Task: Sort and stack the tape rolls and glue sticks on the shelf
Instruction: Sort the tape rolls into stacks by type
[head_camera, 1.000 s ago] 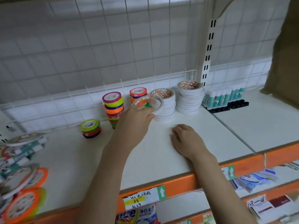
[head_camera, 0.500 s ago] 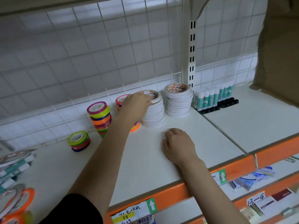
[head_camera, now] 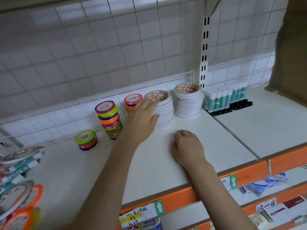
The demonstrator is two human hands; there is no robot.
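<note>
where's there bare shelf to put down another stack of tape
Bare shelf lies in front of the short coloured stack, left of the left hand. The right-hand board past the glue sticks is free. The far-left pile is crowded.

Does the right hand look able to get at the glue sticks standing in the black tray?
Probably yes. The right hand rests flat on the shelf, holding nothing, and the bare shelf between it and the glue sticks looks unobstructed; the white tape stack stands off to their left.
</note>
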